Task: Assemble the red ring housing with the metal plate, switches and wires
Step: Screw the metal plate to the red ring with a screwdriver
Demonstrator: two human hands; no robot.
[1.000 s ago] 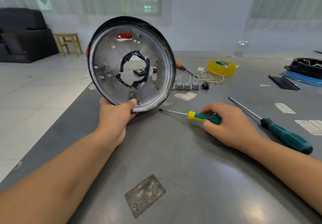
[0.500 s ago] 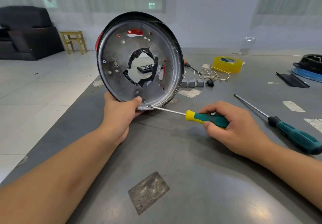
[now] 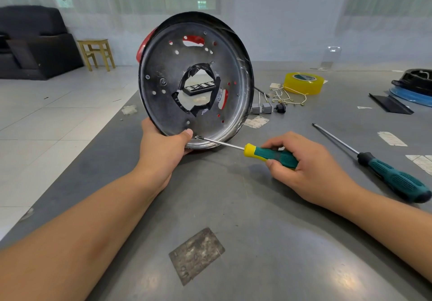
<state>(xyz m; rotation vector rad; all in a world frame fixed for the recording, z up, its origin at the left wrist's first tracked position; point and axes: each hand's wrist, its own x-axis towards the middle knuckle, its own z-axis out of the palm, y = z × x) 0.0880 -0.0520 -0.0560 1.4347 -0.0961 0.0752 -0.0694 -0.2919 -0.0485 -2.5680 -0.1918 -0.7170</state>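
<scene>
On grey table (image 3: 257, 242), left hand (image 3: 163, 151) grips round metal plate (image 3: 194, 78) seated in red ring housing (image 3: 143, 45); right hand (image 3: 304, 167) grips green-yellow screwdriver (image 3: 268, 154) at a rim screw. Grey switches (image 3: 263, 108) and wires (image 3: 289, 97) lie unfitted.

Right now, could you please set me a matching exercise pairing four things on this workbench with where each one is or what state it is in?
Things:
1. metal plate
2. small screwdriver
3. large screwdriver
4. yellow tape roll

States:
A. lying untouched on the table, right of the right hand
B. held upright on its edge by the left hand
C. resting flat on the table behind the switches
D. gripped by the right hand, tip at the plate's lower rim

Pairs: 1-B, 2-D, 3-A, 4-C
</scene>
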